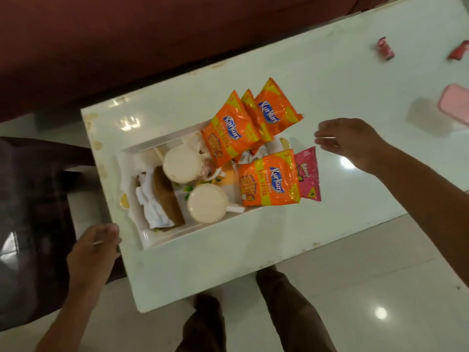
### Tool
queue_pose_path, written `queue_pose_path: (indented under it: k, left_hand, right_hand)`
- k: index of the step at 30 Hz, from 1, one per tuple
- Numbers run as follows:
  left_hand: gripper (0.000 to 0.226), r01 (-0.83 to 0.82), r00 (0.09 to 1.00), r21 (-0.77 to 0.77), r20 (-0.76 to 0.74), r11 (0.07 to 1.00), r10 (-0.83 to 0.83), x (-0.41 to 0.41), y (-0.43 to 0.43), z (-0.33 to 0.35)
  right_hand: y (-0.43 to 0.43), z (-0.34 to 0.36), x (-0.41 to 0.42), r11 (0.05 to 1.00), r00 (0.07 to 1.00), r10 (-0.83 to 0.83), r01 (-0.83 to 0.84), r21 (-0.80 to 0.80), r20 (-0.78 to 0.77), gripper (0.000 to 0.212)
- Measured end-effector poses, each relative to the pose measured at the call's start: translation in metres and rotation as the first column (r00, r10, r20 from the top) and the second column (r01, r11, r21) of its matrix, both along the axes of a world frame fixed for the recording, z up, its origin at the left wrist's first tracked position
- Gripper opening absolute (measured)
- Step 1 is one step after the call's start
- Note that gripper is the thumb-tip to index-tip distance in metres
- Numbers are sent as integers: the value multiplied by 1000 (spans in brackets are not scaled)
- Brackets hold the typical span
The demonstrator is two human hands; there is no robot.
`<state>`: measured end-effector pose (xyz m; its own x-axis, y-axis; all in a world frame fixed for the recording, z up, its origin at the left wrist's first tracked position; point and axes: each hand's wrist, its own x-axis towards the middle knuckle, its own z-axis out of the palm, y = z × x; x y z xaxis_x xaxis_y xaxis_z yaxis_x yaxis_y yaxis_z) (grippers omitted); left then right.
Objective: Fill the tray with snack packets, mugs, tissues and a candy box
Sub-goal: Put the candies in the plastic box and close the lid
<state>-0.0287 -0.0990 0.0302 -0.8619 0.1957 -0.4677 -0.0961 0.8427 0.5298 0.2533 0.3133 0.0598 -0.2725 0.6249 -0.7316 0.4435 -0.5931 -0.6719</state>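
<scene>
A white tray (162,240) lies on the pale table (253,240). It holds two cream mugs (181,165) (207,203), white tissues (154,208), a brown box (167,198), orange snack packets (229,129) (270,180) and a pink packet (308,174). My left hand (95,246) rests at the tray's near left corner, fingers curled, touching its edge. Over the table to the right of the packets hovers my right hand (349,141), with nothing in it and its fingers loosely apart.
Two red wrapped items (385,48) (459,50) and a pink container (454,105) lie at the table's far right. A dark red sofa (127,41) runs behind the table. A dark seat (30,199) stands at left. My legs (291,313) are below the table edge.
</scene>
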Motion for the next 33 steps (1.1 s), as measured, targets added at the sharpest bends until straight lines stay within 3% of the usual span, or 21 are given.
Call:
queue_pose_path:
  k: [2,6,12,18,23,30,33]
  left_hand:
    - [25,-48,998,57,31,997,47,4,16,-5]
    - [37,-151,985,114,98,982,140,0,39,-14]
    - [38,-277,941,189,249,942,227,-18,53,-24]
    - [30,-309,913,189,333,932,235,-36,52,-30]
    - [35,-313,918,194,313,930,244,-39,54,-35]
    - [37,-351,928,218,208,911,308,-28,56,-42]
    - [37,-343,932,227,205,912,300,-25,57,-41]
  right_hand:
    - [10,-12,-11,997,1000,-15,13,-79,-25,9]
    - [20,-38,-28,971,992,119,-109,-213,35,25]
    - [28,-56,-44,907,974,222,-224,-358,-48,31]
    - [30,-69,-55,871,921,390,-373,-321,-11,35]
    - [33,-75,-55,837,865,501,-473,-275,36,44]
    - [29,-83,-49,858,872,487,-467,-215,49,43]
    - [30,-82,-44,865,882,468,-446,-230,50,32]
